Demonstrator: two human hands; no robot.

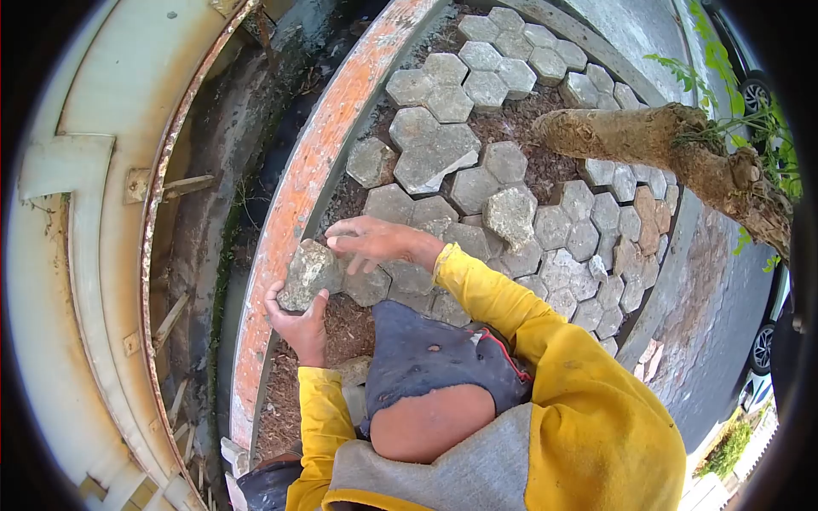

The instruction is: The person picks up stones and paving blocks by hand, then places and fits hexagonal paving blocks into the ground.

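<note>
My left hand (300,325) grips a rough, chipped concrete paver (310,277) from its near side, thumb and fingers spread around its edge. The paver is close to the orange-painted curb (294,183). My right hand (375,240) is just right of it, fingers stretched out and apart, the fingertips near its upper right edge; whether they touch it I cannot tell. Beneath and beside the right hand lie grey hexagonal pavers (366,287). Brown loose soil (345,324) shows below the held paver.
A loose rough paver (511,215) lies on top of the laid ones. A leaning tree trunk (613,134) crosses the bed at the upper right. Beyond the curb is a dark ditch (294,102), with a rusty-edged metal sheet (106,247) at the left. Parked cars stand at the far right.
</note>
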